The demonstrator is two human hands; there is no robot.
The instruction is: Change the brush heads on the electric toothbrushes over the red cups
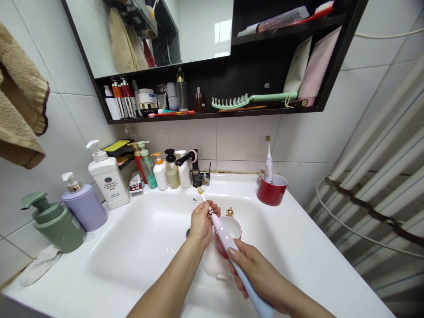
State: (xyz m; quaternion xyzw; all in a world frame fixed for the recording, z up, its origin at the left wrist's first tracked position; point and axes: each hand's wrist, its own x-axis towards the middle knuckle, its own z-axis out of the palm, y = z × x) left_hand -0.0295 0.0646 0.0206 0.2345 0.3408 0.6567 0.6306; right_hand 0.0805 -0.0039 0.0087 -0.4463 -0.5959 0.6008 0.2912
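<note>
My right hand (261, 276) is wrapped round the lower body of an electric toothbrush (224, 236), pink above and light blue below, held slanting over the white sink (139, 247). My left hand (202, 221) pinches the toothbrush's neck just below the brush head (200, 191), which points toward the black faucet (194, 165). A red cup with a white inside (232, 227) sits in the basin right behind the toothbrush. A pale flat object lies under it in the basin.
A second red cup (272, 189) holding another toothbrush stands on the sink's back right. Pump bottles (107, 176) and small bottles line the left and back edge. A black shelf (212, 115) with a green comb hangs above. A towel (20, 101) hangs at left.
</note>
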